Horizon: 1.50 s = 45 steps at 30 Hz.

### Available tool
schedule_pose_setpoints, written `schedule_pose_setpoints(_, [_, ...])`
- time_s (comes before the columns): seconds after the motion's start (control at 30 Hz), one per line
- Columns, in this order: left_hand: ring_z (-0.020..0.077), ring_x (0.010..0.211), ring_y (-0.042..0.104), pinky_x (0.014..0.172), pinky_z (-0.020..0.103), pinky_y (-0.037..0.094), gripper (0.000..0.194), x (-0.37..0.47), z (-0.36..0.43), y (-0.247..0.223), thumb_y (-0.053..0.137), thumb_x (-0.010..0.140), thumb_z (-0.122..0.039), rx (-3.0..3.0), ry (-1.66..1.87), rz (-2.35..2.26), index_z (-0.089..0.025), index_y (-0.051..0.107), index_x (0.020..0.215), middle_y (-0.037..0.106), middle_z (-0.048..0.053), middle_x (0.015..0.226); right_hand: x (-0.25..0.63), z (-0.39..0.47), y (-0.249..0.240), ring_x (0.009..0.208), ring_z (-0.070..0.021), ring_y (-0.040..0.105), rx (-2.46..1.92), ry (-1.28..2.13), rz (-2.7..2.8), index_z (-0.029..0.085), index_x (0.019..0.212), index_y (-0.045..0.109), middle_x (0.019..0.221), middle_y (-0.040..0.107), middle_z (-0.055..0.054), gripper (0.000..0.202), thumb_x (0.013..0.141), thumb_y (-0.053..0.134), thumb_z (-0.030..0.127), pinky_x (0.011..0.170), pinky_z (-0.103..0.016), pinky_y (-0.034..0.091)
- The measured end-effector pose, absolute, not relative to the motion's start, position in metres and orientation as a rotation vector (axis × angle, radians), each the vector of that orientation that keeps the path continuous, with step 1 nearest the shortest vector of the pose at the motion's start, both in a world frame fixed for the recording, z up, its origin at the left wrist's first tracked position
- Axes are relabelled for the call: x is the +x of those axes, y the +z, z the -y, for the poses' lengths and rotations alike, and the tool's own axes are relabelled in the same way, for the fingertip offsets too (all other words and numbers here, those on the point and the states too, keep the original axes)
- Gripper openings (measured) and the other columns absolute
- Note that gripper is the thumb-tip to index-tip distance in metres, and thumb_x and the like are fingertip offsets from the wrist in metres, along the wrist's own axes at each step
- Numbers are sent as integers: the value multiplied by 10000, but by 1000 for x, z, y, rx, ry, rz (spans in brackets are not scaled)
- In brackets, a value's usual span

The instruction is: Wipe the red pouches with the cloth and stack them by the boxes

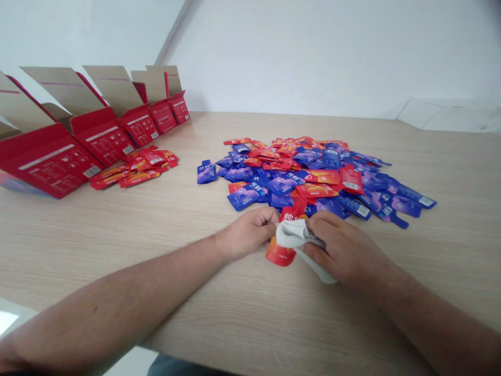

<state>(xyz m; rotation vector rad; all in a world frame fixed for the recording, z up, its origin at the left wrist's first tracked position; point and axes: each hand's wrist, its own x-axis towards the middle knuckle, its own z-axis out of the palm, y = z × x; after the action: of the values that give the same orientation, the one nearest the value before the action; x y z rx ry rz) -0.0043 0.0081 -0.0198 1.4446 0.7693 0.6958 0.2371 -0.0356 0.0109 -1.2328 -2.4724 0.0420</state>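
My left hand (pixel 254 230) pinches the edge of a red-orange sachet (pixel 281 255) in front of the pile. A folded white cloth (pixel 291 233) is gripped in my right hand (pixel 340 248), its fold lying against the sachet's face and covering the middle of it. One loose end of the cloth hangs down below my right hand. Just beyond both hands spreads a heap of blue-purple sachets (pixel 285 183) mixed with red-orange ones.
Several red cartons (pixel 105 137) with raised flaps stand in a row at the left. A small stack of red-orange sachets (pixel 146 163) lies beside them. One blue sachet (pixel 206 172) sits apart at the heap's left. The wooden table (pixel 219 318) ends near my body; a white wall rises behind.
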Motion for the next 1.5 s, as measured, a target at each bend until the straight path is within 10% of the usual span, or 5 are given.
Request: schedule_pose_setpoints(1.5, [68,533,329,512,222,234,354,-4,-7,-18,706,888,-461,1420,704,-790,-174,525,787,440,-64,638,236,36,13,883,-226,650,-1220,50,2467,227,996,612,996,663,-63,98,981,593,322,759,-342,508])
